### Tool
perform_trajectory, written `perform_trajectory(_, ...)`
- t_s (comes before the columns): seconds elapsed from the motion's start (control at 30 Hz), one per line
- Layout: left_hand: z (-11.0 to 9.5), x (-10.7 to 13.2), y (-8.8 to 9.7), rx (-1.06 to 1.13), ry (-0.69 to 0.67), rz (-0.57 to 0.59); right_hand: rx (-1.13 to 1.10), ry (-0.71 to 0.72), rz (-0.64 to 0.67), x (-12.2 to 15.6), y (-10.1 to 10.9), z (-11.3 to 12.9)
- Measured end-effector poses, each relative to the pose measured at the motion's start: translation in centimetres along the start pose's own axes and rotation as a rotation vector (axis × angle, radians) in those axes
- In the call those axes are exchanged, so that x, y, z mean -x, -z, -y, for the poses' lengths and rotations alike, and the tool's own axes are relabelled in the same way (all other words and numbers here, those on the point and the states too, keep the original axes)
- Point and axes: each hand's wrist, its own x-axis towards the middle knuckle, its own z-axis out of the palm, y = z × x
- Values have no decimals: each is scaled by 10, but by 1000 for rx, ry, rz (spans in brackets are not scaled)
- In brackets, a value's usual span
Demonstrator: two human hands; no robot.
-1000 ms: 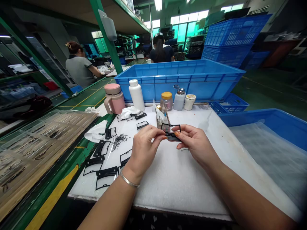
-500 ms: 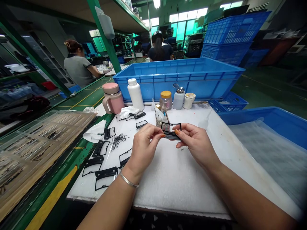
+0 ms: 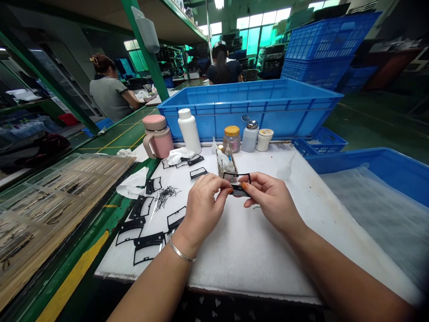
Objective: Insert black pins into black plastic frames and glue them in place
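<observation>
Both my hands hold one thin black frame piece (image 3: 238,182) a little above the white foam mat (image 3: 254,250). My left hand (image 3: 201,205) pinches its left edge between thumb and fingers. My right hand (image 3: 273,199) pinches its right edge. A silver bracelet (image 3: 181,252) sits on my left wrist. More black frame pieces (image 3: 144,232) lie on the mat to the left, beside a small heap of thin black wires (image 3: 166,195).
Behind the mat stand a pink mug (image 3: 157,135), a white bottle (image 3: 188,131), a yellow-lidded jar (image 3: 232,138), a pump dispenser (image 3: 250,135) and a blue crate (image 3: 254,107). A lined blue bin (image 3: 385,197) is on the right, clear trays (image 3: 50,197) on the left. Two people work farther back.
Both hands, with the frame piece between them, have shifted slightly down and left; the grip is unchanged.
</observation>
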Motion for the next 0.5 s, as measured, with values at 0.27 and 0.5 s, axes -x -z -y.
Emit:
perform_trajectory(0.27, -1, 0, 0, -37, 32, -1, 74, 37, -14, 2, -2, -3)
perform_trajectory(0.5, -1, 1, 1, -25, 36, -13, 41, 54, 8, 2, -1, -5)
